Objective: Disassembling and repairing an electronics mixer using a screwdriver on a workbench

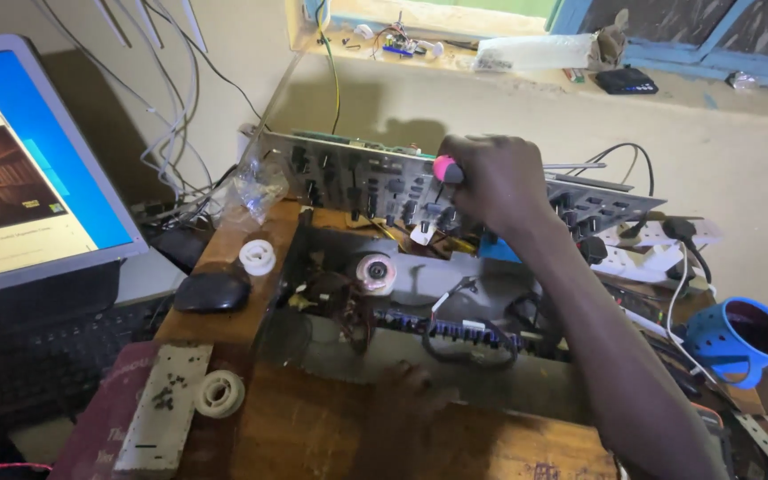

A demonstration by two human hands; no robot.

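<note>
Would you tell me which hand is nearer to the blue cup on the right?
Right. The right hand grips a pink-handled tool up-left of the blue cup; the left hand rests lower, farther left.

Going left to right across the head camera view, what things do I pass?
Computer monitor → black mouse → white spool → pink-handled screwdriver in the right hand → white power strip → blue cup.

This is a small electronics repair workshop. An opened amplifier chassis [420,311] sits on a worn wooden tabletop [313,427], its front panel [357,182] unfastened and wiring exposed. Solder reels [220,393] lie about, cables [171,116] hang down the wall, a monitor [20,160] glows nearby, and circuit scraps [399,43] litter the windowsill [526,67].
</note>
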